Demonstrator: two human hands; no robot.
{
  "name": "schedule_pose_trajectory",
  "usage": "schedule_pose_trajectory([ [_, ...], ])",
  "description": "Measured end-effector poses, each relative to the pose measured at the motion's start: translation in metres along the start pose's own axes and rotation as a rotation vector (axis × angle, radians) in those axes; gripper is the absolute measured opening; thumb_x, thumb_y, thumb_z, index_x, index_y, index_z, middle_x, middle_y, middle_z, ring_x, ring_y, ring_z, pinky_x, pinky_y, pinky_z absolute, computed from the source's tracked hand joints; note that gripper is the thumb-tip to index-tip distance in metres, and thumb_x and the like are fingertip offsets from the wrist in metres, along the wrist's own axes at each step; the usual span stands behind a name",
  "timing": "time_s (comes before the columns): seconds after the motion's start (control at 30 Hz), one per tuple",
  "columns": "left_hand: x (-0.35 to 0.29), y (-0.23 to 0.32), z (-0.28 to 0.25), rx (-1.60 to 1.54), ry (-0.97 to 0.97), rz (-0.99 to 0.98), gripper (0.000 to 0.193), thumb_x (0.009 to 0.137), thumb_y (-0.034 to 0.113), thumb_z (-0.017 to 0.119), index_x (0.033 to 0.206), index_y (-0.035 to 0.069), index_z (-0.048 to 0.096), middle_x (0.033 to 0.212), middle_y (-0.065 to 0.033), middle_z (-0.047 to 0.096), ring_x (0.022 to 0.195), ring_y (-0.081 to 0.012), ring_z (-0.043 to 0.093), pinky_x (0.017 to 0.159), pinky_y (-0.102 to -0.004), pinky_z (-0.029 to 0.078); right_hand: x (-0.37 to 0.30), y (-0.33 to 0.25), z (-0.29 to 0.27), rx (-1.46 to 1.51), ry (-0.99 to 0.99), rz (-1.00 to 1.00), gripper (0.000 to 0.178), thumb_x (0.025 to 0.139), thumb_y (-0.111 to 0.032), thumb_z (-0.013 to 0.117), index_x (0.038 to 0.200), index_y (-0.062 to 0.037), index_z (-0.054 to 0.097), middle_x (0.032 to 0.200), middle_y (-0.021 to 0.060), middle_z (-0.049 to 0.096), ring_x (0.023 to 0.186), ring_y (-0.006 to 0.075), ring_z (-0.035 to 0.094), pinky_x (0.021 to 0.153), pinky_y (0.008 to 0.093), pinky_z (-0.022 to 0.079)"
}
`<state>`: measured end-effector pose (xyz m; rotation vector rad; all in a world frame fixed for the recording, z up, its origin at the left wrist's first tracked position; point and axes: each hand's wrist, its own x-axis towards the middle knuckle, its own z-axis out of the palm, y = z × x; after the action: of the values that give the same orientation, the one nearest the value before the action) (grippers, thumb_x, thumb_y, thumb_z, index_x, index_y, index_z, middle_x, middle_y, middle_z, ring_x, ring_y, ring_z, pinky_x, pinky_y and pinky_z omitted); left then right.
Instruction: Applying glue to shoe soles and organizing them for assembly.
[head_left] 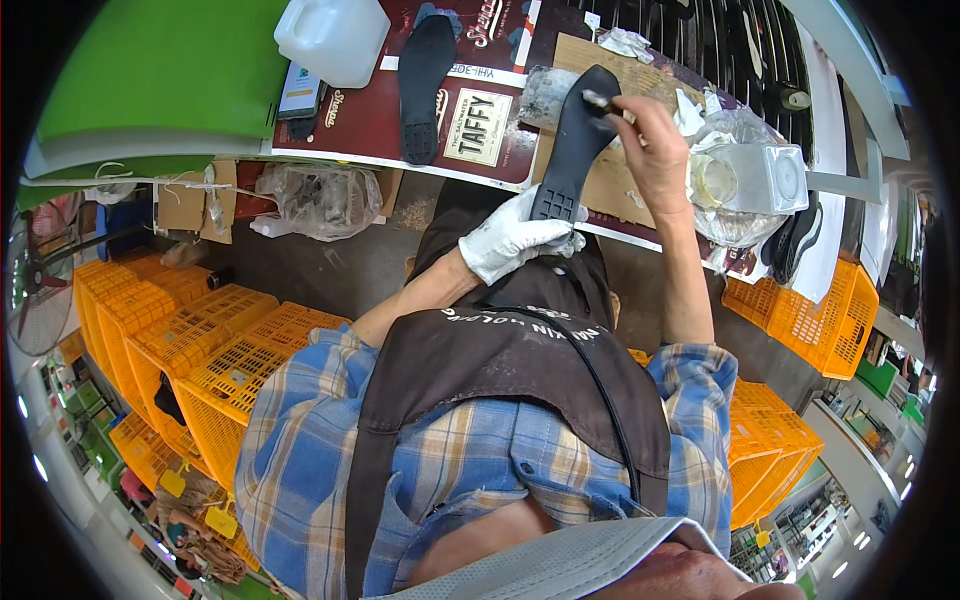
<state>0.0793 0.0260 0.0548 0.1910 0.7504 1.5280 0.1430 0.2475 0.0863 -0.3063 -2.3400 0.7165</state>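
Note:
A black shoe sole point(572, 150) is held tilted over the table's near edge, its gridded heel toward me. My left hand point(512, 238), in a white glove, is closed around the heel end. Bare and pinched, my right hand point(655, 150) grips a small white-tipped tool point(598, 99) against the sole's forepart. Fingers hide most of that tool, so I cannot tell its exact kind. Another black sole point(424, 95) lies on the dark red table covering, to the left.
A white plastic jug point(333, 40) and a phone point(302, 92) are at the back left. To the right, a clear container point(765, 180) with a round opening sits on crumpled plastic. Orange crates point(235, 350) stand at my left, more crates point(765, 450) at my right.

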Motion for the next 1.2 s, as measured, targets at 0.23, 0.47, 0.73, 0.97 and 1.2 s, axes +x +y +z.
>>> schedule_pose_trajectory([
  [0.23, -0.002, 0.001, -0.001, 0.002, 0.012, 0.014, 0.045, 0.090, 0.015, 0.065, 0.129, 0.002, 0.047, 0.119, -0.0129, 0.061, 0.097, -0.0210, 0.065, 0.082, -0.0330, 0.055, -0.011, -0.026, -0.012, 0.201, -0.222, 0.301, 0.019, 0.082, -0.009, 0.073, 0.099, -0.0016, 0.071, 0.083, 0.0091, 0.070, 0.069, 0.0119, 0.063, 0.061, 0.0263, 0.049],
  [0.47, -0.005, 0.003, -0.005, -0.004, 0.016, 0.007, 0.046, 0.090, 0.012, 0.063, 0.131, 0.002, 0.045, 0.118, -0.0129, 0.060, 0.097, -0.0216, 0.066, 0.082, -0.0326, 0.055, 0.011, 0.026, -0.019, 0.131, -0.008, 0.521, 0.021, 0.084, -0.011, 0.072, 0.101, 0.0016, 0.070, 0.083, 0.0062, 0.071, 0.077, 0.0086, 0.065, 0.071, 0.0231, 0.051],
  [0.73, -0.014, 0.003, -0.014, -0.028, 0.025, 0.021, 0.047, 0.088, 0.012, 0.065, 0.129, 0.000, 0.045, 0.119, -0.0137, 0.059, 0.093, -0.0210, 0.066, 0.078, -0.0307, 0.055, 0.037, 0.048, -0.017, 0.169, -0.075, 0.522, 0.022, 0.085, -0.013, 0.071, 0.101, 0.0021, 0.071, 0.085, 0.0078, 0.072, 0.076, 0.0102, 0.066, 0.070, 0.0241, 0.051],
  [0.97, -0.024, 0.004, -0.018, -0.028, 0.081, 0.046, 0.049, 0.087, 0.012, 0.066, 0.130, 0.000, 0.045, 0.120, -0.0127, 0.058, 0.089, -0.0199, 0.066, 0.075, -0.0299, 0.055, 0.048, 0.086, -0.015, 0.112, -0.043, 0.532, 0.023, 0.086, -0.011, 0.071, 0.103, 0.0035, 0.069, 0.090, 0.0067, 0.071, 0.080, 0.0098, 0.064, 0.076, 0.0213, 0.050],
  [1.2, -0.030, 0.008, -0.021, -0.052, 0.098, 0.055, 0.046, 0.088, 0.007, 0.062, 0.130, 0.001, 0.045, 0.118, -0.0123, 0.059, 0.085, -0.0186, 0.066, 0.073, -0.0284, 0.054, 0.068, 0.100, -0.006, -0.084, -0.101, 0.498, 0.023, 0.088, -0.013, 0.068, 0.104, 0.0039, 0.068, 0.091, 0.0058, 0.072, 0.079, 0.0107, 0.065, 0.075, 0.0230, 0.050],
])
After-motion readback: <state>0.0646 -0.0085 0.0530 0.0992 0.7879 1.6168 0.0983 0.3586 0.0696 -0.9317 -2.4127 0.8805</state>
